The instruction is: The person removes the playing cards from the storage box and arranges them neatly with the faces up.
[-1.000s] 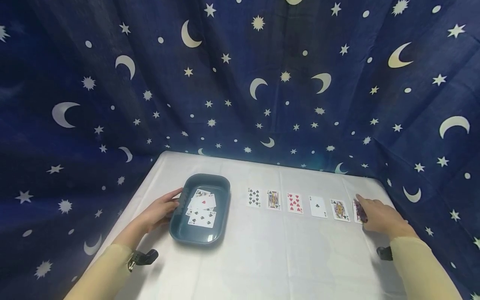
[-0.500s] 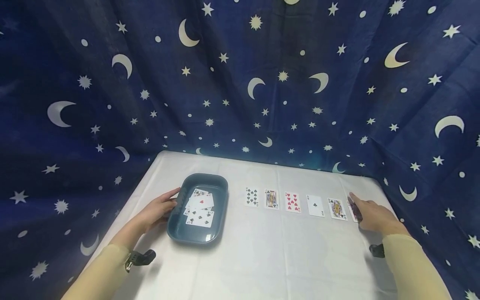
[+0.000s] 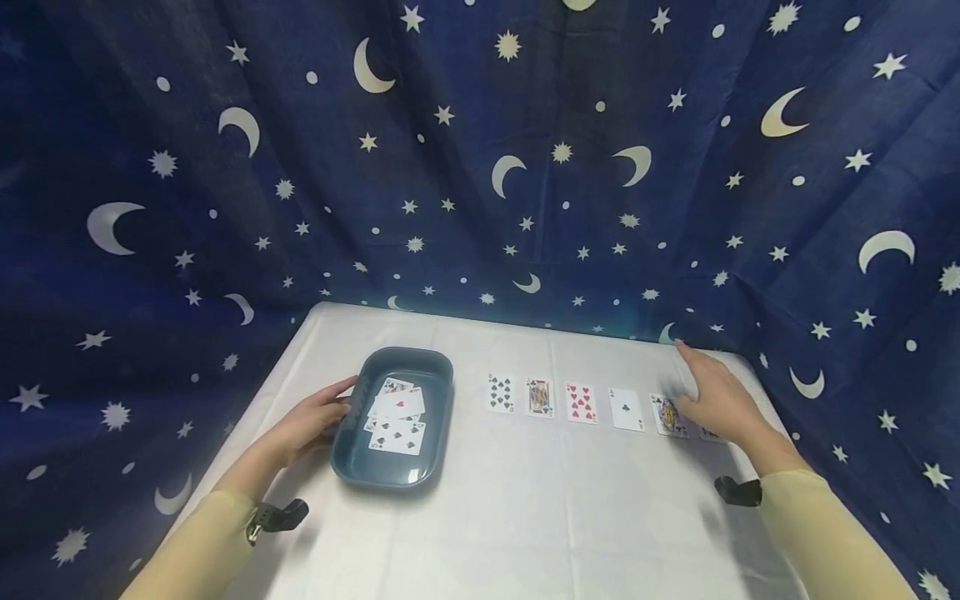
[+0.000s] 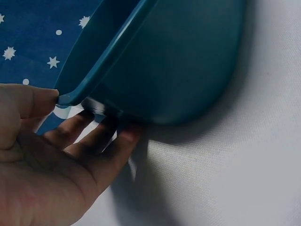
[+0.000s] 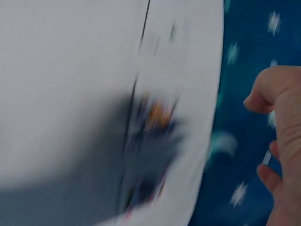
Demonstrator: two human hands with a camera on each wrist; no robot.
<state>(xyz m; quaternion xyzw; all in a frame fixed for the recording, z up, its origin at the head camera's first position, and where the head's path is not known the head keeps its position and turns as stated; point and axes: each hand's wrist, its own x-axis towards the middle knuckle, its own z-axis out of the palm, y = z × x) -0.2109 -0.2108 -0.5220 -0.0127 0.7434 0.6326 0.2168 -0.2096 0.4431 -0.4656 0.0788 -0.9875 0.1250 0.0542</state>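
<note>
My left hand (image 3: 311, 421) holds the left side of a blue tray (image 3: 442, 442); in the left wrist view the thumb (image 4: 44, 101) meets its rim and the other fingers touch low on the outer wall. Inside lie several playing cards, an ace of hearts (image 3: 400, 403) and a five of spades (image 3: 397, 437) uppermost. My right hand (image 3: 723, 396) hovers above the right end of a row of face-up cards, with nothing seen in it. Below it are a picture card (image 3: 666, 417) and the last card (image 3: 712, 435), partly hidden.
Further left in the row lie an ace of clubs (image 3: 626, 410), a red hearts card (image 3: 581, 403), another picture card (image 3: 539, 397) and a spades card (image 3: 500, 393). A white cloth (image 3: 510, 517) covers the table. A starry blue curtain (image 3: 450, 167) hangs behind.
My right hand has lifted off the last card and moved left and up, over the end of the row. My left hand stays at the tray. The view has shifted slightly.
</note>
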